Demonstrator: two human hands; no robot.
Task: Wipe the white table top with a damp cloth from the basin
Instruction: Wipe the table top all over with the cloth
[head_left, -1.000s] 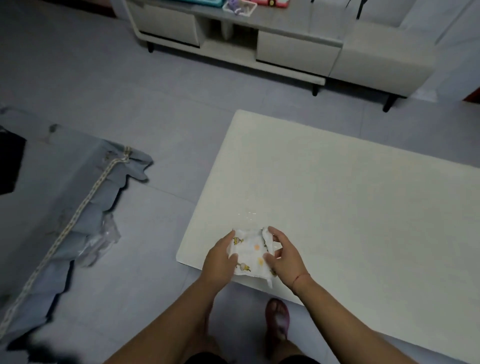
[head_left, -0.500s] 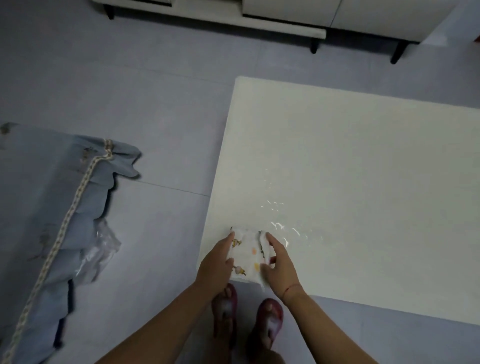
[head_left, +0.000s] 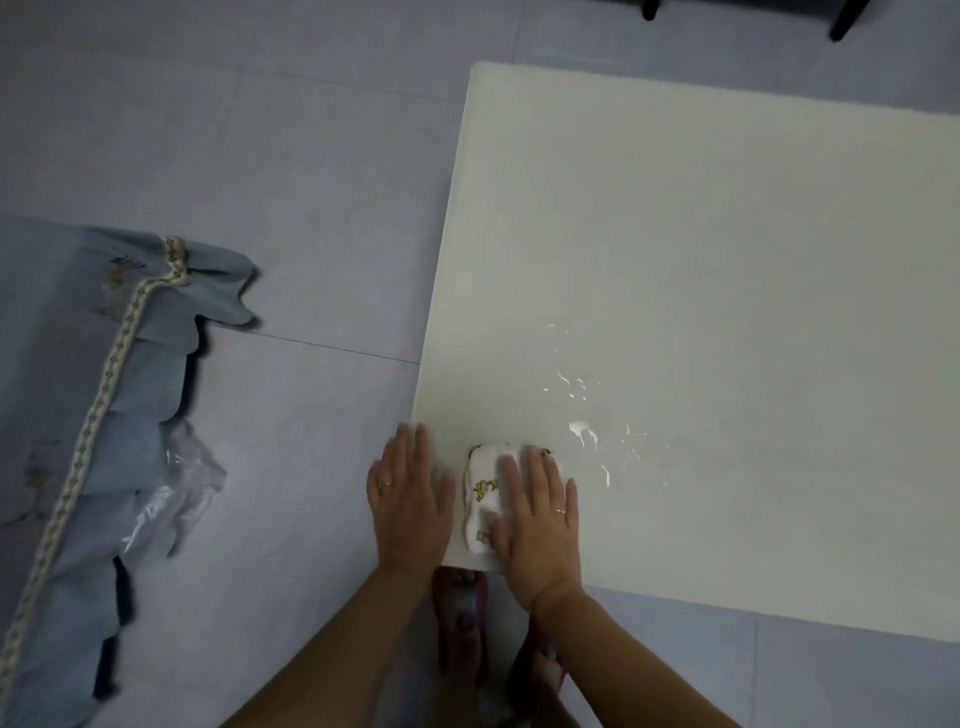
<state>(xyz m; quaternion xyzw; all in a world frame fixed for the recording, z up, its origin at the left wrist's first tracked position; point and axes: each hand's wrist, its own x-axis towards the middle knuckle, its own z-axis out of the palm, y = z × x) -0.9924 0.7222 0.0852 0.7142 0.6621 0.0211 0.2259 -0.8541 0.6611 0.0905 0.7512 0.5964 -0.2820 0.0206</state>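
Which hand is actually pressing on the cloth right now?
The right hand. It lies flat on the folded cloth at the table corner, while the left hand rests flat beside the cloth, not on it.

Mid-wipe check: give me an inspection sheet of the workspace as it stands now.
Surface: white table top, water droplets near the front left corner.
Job's things: patterned cloth folded, flat at that corner; basin not in view.
Clutter: nothing seen on the table.
Grippers: right hand flat on the cloth; left hand flat beside it, at the table's edge.
Cables: nothing seen.
Surroundings: grey tiled floor; blue fabric and clear plastic at left.
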